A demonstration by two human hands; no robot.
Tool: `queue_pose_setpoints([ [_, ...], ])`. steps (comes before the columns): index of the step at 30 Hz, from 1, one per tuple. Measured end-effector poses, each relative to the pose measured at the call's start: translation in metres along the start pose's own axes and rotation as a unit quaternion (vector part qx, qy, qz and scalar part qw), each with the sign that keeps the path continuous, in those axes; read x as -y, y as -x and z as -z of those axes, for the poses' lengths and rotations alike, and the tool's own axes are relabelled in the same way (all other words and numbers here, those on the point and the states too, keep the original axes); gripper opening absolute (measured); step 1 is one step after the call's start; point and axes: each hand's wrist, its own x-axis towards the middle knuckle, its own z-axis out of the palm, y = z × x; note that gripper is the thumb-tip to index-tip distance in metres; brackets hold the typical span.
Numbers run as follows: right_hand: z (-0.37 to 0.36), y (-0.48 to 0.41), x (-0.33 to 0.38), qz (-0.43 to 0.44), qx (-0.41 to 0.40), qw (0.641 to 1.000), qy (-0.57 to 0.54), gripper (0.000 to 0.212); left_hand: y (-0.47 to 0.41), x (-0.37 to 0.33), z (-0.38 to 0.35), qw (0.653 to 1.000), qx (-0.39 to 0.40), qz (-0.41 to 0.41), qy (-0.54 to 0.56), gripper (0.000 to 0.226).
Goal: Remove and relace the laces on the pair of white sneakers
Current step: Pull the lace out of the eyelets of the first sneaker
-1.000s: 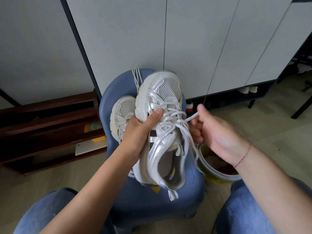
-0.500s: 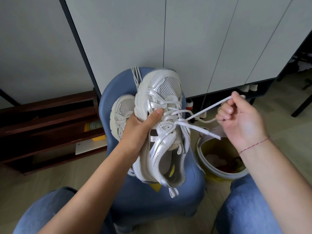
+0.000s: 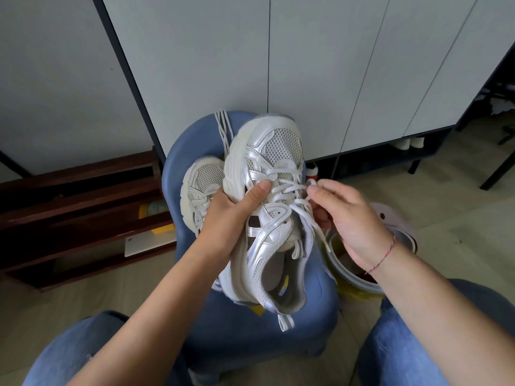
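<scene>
A white and silver sneaker point(image 3: 267, 207) is held up over a blue stool point(image 3: 250, 327), toe pointing away from me. My left hand point(image 3: 231, 215) grips its left side, thumb pressed on the laced tongue. My right hand point(image 3: 342, 215) is at the shoe's right edge and pinches the white lace point(image 3: 295, 190) near the eyelets. A loose lace end hangs down the right side. The second sneaker point(image 3: 200, 188) lies on the stool behind my left hand, without its lace. A separate loose lace point(image 3: 223, 129) hangs over the stool's back.
White cabinet doors point(image 3: 306, 65) stand right behind the stool. A dark wooden rack point(image 3: 78, 207) sits low at the left. A round white-rimmed bin point(image 3: 359, 280) is on the floor at the right, under my right wrist. My jeans-clad knees frame the bottom of the view.
My right hand had drawn the lace out to the right and up; now it is back at the shoe's right eyelets, pinching the lace close. The left hand's grip has not changed.
</scene>
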Motion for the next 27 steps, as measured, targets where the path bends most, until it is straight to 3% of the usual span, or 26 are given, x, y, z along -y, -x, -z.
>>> queue_pose_setpoints([
  [2,0.003,-0.002,0.004,0.023,-0.063,0.998,-0.014,0.033,0.000,-0.001,0.000,1.000,-0.002,0.001,0.004,0.050],
  [5,0.017,-0.010,0.010,0.054,-0.138,0.980,-0.134,0.035,0.000,-0.003,0.000,1.000,-0.003,-0.003,0.008,0.048],
  [8,0.023,-0.013,0.006,0.019,-0.169,0.967,-0.188,0.036,0.001,-0.002,-0.001,1.000,-0.001,-0.005,0.013,0.046],
  [10,0.017,-0.011,-0.001,-0.055,-0.133,0.982,-0.126,0.037,0.001,-0.001,-0.001,1.000,0.002,-0.007,0.010,0.047],
  [13,0.001,-0.003,-0.007,-0.130,-0.012,0.991,0.002,0.040,0.000,0.000,-0.002,1.000,0.000,-0.012,0.004,0.049],
  [19,-0.006,0.004,0.004,0.027,-0.012,1.000,0.005,0.041,-0.001,0.001,0.000,1.000,-0.009,-0.020,-0.003,0.053],
  [23,-0.005,0.003,-0.004,0.049,-0.009,0.998,0.049,0.041,-0.001,0.003,0.000,1.000,-0.009,-0.021,-0.001,0.053],
  [27,-0.004,0.000,-0.008,0.056,-0.039,0.996,0.050,0.026,-0.001,0.001,-0.001,1.000,-0.007,-0.021,-0.008,0.053],
])
